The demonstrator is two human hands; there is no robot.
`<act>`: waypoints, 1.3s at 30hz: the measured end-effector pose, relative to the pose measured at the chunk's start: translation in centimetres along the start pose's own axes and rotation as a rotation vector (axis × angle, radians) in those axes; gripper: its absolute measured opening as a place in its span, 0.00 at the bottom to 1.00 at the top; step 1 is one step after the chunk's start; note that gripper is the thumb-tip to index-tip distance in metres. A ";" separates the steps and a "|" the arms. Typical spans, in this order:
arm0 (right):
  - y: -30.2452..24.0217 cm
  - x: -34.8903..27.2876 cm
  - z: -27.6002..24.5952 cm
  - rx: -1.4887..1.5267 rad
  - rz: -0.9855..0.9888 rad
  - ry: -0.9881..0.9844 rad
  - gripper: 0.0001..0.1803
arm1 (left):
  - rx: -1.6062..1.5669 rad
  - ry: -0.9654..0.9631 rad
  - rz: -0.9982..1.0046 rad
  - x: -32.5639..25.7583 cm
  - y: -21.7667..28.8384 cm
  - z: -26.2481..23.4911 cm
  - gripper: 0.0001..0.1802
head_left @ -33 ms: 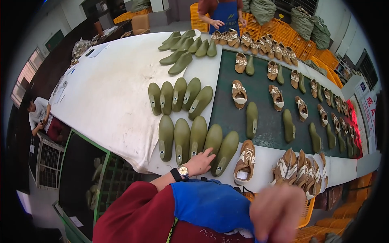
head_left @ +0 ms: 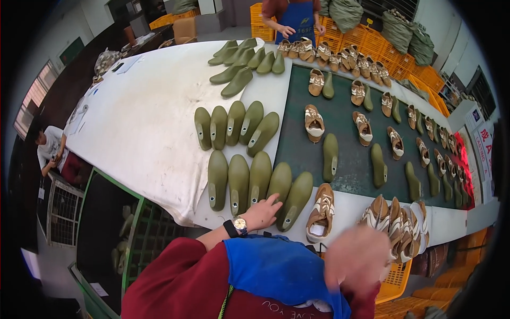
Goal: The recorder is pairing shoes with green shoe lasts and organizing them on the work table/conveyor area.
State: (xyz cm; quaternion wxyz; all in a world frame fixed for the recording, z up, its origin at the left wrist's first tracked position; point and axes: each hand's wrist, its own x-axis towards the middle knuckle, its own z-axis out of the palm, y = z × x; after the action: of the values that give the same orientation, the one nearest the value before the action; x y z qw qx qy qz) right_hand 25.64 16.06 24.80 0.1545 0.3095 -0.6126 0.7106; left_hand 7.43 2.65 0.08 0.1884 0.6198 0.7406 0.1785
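My left hand (head_left: 264,212), with a watch on its wrist, rests palm down at the heel ends of the nearest row of olive-green shoe lasts (head_left: 258,178). Its fingers are stretched out against the lower end of a last (head_left: 280,183), not wrapped round it. My right hand (head_left: 357,259) is smeared by motion in front of my blue apron (head_left: 279,268); its fingers cannot be made out. A brown and white sneaker (head_left: 322,212) stands between my hands, just right of the lasts. Several more sneakers (head_left: 396,223) are packed together beyond my right hand.
A dark green conveyor belt (head_left: 350,178) carries sneakers and lasts in rows. A white cloth (head_left: 143,127) covers the left of the table. A co-worker (head_left: 296,24) stands across it; another person (head_left: 56,154) sits far left. An orange crate (head_left: 394,279) is below the right edge.
My right hand has moved slightly up and to the left, in toward the sneaker. My left hand stays at the lasts.
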 end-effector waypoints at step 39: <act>3.5 -18.4 -5.0 -0.895 0.278 1.615 0.13 | -0.126 0.057 0.105 3.4 1.1 -4.1 0.30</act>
State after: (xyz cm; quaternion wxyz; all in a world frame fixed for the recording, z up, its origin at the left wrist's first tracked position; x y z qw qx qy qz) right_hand 36.33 23.11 10.25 0.5522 -0.4428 -0.5677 0.4204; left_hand 5.75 6.05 3.93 0.1963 0.6395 0.6994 0.2517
